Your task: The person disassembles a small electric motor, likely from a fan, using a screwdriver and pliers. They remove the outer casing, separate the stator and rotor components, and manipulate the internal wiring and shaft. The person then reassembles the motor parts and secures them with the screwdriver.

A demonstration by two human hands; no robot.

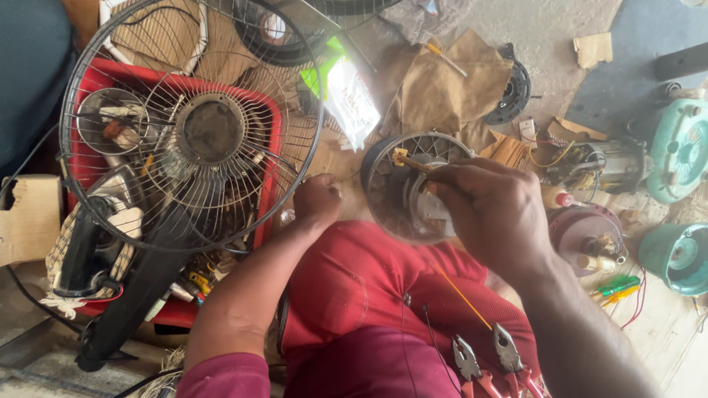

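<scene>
A round grey fan motor (pixel 404 184) rests on my lap, over red cloth (pixel 354 287). My right hand (pixel 493 208) lies over its right side and pinches a small yellow-tipped tool (pixel 407 160) that points at the motor's upper left. My left hand (pixel 317 199) is closed in a fist just left of the motor; whether it holds anything is hidden. Two pliers with red handles (pixel 487 361) lie on my lap near the bottom edge.
A wire fan guard (pixel 184 125) leans over a red crate (pixel 269 118) of parts at left. Brown paper (pixel 442 88), a white and green bag (pixel 346 96), teal motor housings (pixel 678 147), screwdrivers (pixel 616 287) and loose parts litter the floor at right.
</scene>
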